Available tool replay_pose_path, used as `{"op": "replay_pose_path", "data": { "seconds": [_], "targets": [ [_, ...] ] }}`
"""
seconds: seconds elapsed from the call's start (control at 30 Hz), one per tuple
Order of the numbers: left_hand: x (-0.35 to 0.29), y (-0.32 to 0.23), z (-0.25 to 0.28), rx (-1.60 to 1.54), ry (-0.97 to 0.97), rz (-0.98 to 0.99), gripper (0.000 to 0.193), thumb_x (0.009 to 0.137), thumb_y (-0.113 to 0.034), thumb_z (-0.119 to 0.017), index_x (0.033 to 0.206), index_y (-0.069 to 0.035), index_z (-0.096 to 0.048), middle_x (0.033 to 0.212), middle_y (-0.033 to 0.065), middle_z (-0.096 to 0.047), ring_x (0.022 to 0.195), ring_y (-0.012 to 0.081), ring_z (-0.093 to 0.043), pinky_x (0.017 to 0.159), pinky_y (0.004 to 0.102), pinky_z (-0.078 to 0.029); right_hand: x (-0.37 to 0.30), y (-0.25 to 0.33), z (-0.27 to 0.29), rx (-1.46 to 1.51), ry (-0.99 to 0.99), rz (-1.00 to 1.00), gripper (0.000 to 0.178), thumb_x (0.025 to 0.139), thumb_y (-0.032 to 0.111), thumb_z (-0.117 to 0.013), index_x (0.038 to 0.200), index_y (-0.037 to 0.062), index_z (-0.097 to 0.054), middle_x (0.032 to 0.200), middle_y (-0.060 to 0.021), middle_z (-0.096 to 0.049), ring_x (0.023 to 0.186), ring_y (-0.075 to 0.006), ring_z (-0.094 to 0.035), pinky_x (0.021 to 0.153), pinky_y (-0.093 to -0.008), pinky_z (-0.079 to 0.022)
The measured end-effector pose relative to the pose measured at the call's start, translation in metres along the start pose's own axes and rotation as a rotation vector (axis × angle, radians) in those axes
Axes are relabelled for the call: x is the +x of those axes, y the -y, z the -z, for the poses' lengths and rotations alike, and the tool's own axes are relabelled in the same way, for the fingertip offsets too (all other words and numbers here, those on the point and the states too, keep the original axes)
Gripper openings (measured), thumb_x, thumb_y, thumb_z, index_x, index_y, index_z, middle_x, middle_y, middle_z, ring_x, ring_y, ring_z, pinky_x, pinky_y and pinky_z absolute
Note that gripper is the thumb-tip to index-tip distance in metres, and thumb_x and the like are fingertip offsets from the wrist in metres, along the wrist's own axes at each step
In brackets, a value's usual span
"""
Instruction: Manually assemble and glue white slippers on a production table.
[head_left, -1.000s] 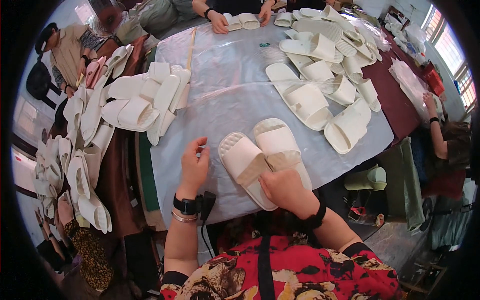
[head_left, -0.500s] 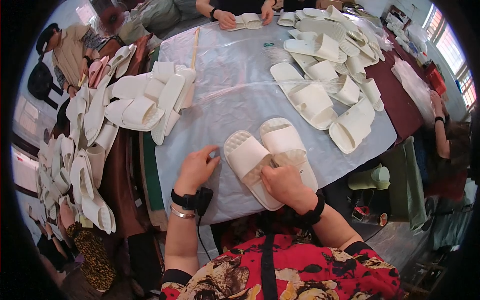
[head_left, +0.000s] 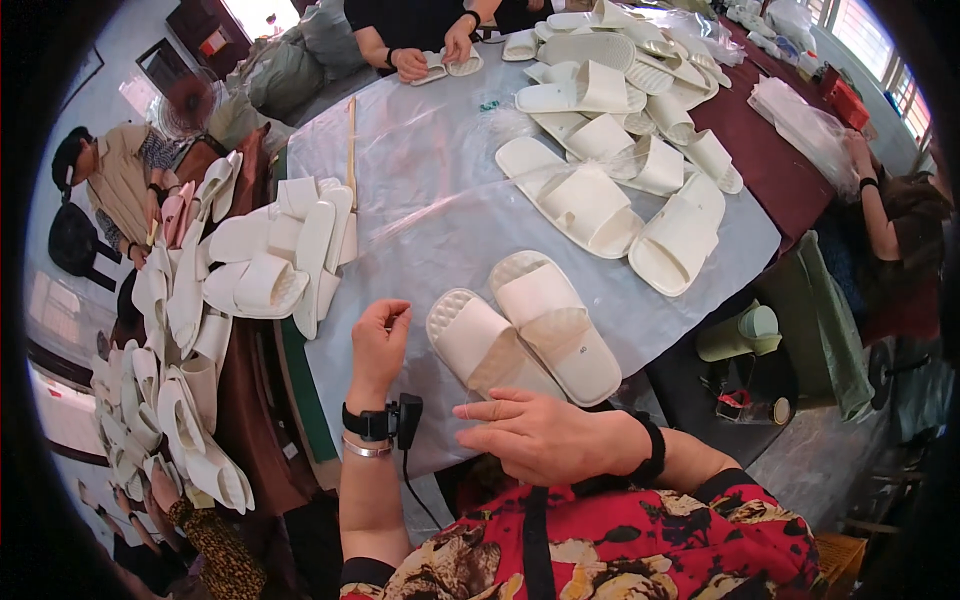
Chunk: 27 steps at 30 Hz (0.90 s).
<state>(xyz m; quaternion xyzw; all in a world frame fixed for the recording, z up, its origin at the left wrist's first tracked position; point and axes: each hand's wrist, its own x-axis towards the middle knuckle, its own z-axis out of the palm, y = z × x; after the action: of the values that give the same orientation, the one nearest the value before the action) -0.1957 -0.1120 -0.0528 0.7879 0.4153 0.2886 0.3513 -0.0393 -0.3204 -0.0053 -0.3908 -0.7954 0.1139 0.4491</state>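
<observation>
A pair of white slide slippers lies side by side on the plastic-covered table in front of me. The left slipper (head_left: 472, 340) has its heel end partly hidden behind my right hand. The right slipper (head_left: 583, 362) is fully in sight, with a small dark mark on its insole. My right hand (head_left: 540, 435) is open over the near end of the pair, fingers stretched to the left and nothing held. Left of the slippers, my left hand (head_left: 380, 342) is raised with fingers curled in near the thumb; no object shows in it.
A pile of white slippers (head_left: 600, 210) covers the back right of the table (head_left: 410, 255). More slippers (head_left: 262, 285) lie at its left edge. Across the table, another person's hands (head_left: 435, 60) touch slippers. A green cup (head_left: 740, 335) stands on a stool at right. Other people are on both sides.
My right hand has let go of the slipper pair and drawn back toward me, its fingers opening. My left hand's fingers have curled in. The whole view has shifted slightly.
</observation>
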Motion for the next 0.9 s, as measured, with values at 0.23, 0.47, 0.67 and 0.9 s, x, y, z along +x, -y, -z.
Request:
{"op": "replay_pose_path", "data": {
  "seconds": [0.23,0.47,0.67,0.9],
  "targets": [
    [0.023,-0.057,-0.018,-0.066,0.118,-0.177,0.019,0.082,-0.007,-0.064,0.098,0.004,-0.062,0.082,0.0137,-0.068,0.076,0.0184,-0.066,0.069,0.0286,-0.051,-0.007,-0.002,0.018,-0.013,-0.148,-0.059,0.018,0.074,0.005,-0.067,0.090,0.0024,-0.059,0.096,-0.0129,-0.062,0.092,-0.0276,-0.061,0.083,-0.0407,-0.049],
    [0.045,-0.077,-0.054,0.020,0.453,-0.198,0.017,0.082,-0.009,-0.065,0.094,0.003,-0.063,0.081,0.0103,-0.068,0.073,0.0137,-0.063,0.068,0.0276,-0.050,-0.011,-0.013,0.035,-0.131,-0.543,-0.089,0.018,0.075,-0.002,-0.067,0.092,-0.0006,-0.062,0.078,-0.0105,-0.061,0.074,-0.0292,-0.060,0.070,-0.0373,-0.050],
    [0.056,-0.056,-0.090,0.031,0.462,-0.204,0.017,0.083,-0.011,-0.063,0.092,0.003,-0.063,0.081,0.0111,-0.067,0.072,0.0145,-0.061,0.068,0.0289,-0.049,-0.053,-0.046,0.035,-0.422,-0.413,-0.485,0.005,0.075,0.006,-0.064,0.078,0.0026,-0.062,0.071,-0.0123,-0.062,0.068,-0.0304,-0.060,0.063,-0.0405,-0.046],
    [0.052,-0.035,-0.100,-0.212,0.529,-0.022,0.014,0.087,-0.010,-0.061,0.090,0.004,-0.060,0.078,0.0051,-0.063,0.070,0.0106,-0.056,0.065,0.0261,-0.047,-0.089,-0.054,0.032,-0.631,-0.064,-0.731,0.008,0.075,0.012,-0.058,0.068,0.0070,-0.059,0.061,-0.0092,-0.059,0.061,-0.0294,-0.058,0.061,-0.0428,-0.044]
  ]
}}
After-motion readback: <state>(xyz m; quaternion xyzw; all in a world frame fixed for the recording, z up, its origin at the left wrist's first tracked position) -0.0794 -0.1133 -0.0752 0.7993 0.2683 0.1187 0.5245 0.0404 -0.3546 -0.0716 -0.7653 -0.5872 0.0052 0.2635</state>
